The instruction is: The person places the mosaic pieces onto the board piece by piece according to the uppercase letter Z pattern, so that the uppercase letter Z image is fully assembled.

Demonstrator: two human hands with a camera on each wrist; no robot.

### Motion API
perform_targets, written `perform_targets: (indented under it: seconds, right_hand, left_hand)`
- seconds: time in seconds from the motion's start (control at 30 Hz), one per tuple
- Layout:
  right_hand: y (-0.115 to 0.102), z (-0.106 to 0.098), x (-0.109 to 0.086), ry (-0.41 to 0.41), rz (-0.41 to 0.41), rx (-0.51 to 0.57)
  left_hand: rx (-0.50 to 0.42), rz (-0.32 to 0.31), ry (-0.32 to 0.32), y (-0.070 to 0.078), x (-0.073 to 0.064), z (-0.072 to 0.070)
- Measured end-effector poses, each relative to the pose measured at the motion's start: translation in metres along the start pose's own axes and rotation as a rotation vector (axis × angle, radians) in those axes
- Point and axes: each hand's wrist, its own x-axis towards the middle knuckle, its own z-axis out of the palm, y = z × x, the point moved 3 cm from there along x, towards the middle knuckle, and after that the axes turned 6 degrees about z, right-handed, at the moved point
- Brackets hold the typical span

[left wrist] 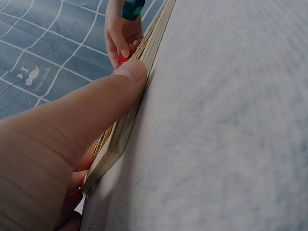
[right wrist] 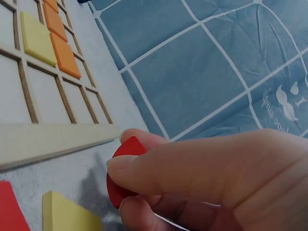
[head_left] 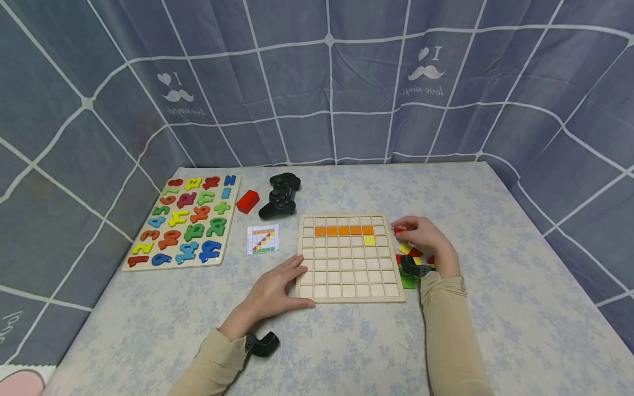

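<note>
My left hand (head_left: 269, 291) lies at the near left corner of a wooden grid board (head_left: 317, 278). Its fingers are spread along the left side while the thumb (left wrist: 106, 101) presses the front edge. A row of several orange tiles (head_left: 344, 230) fills part of the board's second row, with one yellow tile (head_left: 369, 240) below the right end. Just off the board's right side, my right hand (head_left: 425, 234) pinches a red tile (right wrist: 126, 168) between thumb and fingers. Under that hand and wrist lie loose red, yellow and green tiles (head_left: 408, 281), partly hidden.
Left of the board is a small pattern card (head_left: 263, 240). Behind it are a black game controller (head_left: 281, 196) and a red block (head_left: 247, 202). A number puzzle board (head_left: 183, 263) with colourful pieces lies at the far left. A checked curtain (head_left: 297, 82) surrounds the table.
</note>
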Motion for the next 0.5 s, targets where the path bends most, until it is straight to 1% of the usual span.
perform_targets:
  seconds: [0.1, 0.33, 0.5]
  right_hand:
    - [-0.005, -0.001, -0.002, 0.000, -0.022, -0.011]
    - [-0.017, -0.002, -0.003, 0.031, -0.073, -0.054]
    - [-0.027, 0.000, -0.004, 0.025, -0.108, -0.066]
  left_hand:
    - [0.000, 0.000, -0.001, 0.000, 0.000, 0.000]
    - [0.000, -0.001, -0.012, -0.001, 0.000, 0.000]
    - [0.000, -0.002, -0.014, 0.000, 0.000, 0.000]
